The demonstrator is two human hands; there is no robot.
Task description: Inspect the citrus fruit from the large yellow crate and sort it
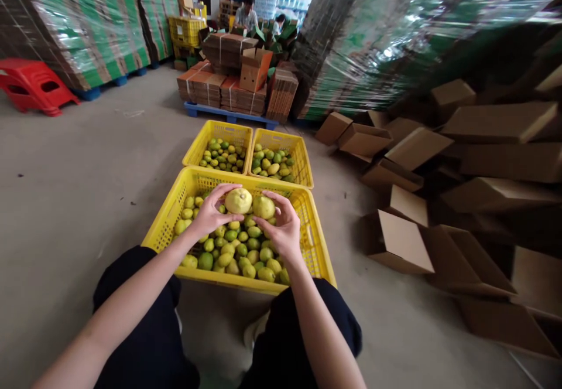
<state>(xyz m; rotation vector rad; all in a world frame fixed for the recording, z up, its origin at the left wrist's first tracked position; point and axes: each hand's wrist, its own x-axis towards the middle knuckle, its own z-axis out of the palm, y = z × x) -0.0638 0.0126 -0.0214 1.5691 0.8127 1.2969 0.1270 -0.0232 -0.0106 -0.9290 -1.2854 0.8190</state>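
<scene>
Between the thumb and fingers of my left hand [216, 212] is a pale yellow lemon [238, 201]. My right hand [283, 225] grips a second, slightly greener lemon [263, 207] close beside the first. Both are held up over a large yellow crate [327, 260], which contains many yellow and green lemons [241, 249]. Behind it stand two smaller yellow crates, the left one [193, 150] and the right one [305, 163], each with more yellow and green fruit inside.
Open cardboard boxes [404, 239] lie piled at the right. Flattened cartons [206, 87] sit on a blue pallet [230, 115] ahead. A red stool [37, 84] stands at the left, near wrapped stacks [109, 20]. One person [246, 15] is in the background, with another partly visible.
</scene>
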